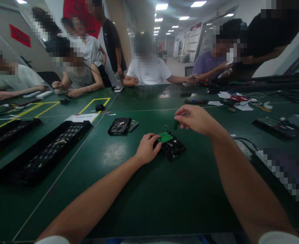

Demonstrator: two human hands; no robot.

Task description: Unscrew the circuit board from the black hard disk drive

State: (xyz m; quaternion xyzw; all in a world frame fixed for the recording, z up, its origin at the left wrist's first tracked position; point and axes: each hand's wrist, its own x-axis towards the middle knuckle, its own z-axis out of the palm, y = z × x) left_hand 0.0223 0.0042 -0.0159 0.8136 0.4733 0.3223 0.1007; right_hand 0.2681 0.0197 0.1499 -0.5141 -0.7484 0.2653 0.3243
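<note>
A hard drive (174,148) lies tilted at an angle on the green table in front of me, its green circuit board (165,137) facing up. My left hand (148,147) is closed around the drive's left edge, thumb and fingers touching it. Above the drive's far right side, my right hand (194,118) pinches a short dark tool (176,125); its kind is not clear, and its upper part is hidden by the fingers. Tiny screws (166,125) lie just beyond the drive. To the left rests another drive (119,126), with a loose circuit board (133,125) beside it.
Long black trays (55,149) stand on the left, near a white paper sheet (82,117). At the right lie another device with an exposed board (274,127), cables (246,139) and a red tape roll (239,98). Several people sit or stand across the table.
</note>
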